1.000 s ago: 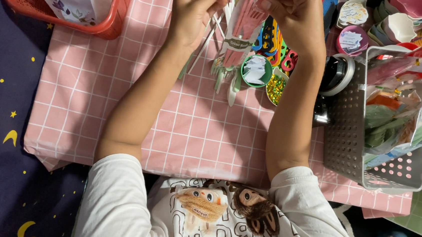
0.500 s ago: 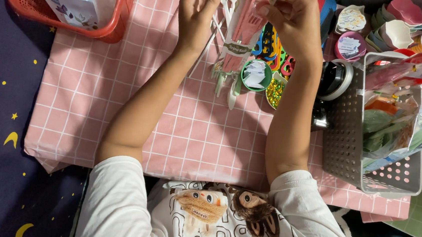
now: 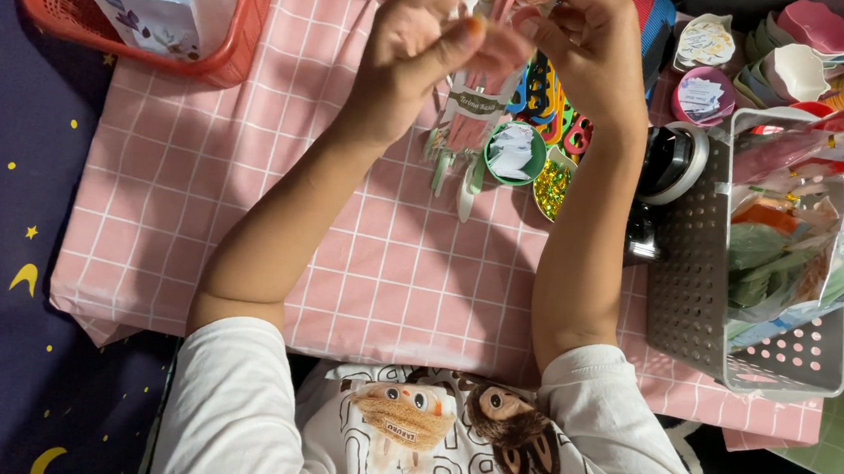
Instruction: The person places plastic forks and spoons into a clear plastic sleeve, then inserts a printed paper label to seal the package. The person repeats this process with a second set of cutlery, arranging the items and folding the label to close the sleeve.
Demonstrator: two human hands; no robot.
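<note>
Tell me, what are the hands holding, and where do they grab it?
Both the left hand and the right hand pinch a small pink packet at its top end. Its bottom hangs free above the pink cloth.

free: pink checked cloth centre | blocked: red basket left, grey basket right

The top edge cuts off the red plastic basket; the left hand hides much of the pink packet.
</note>
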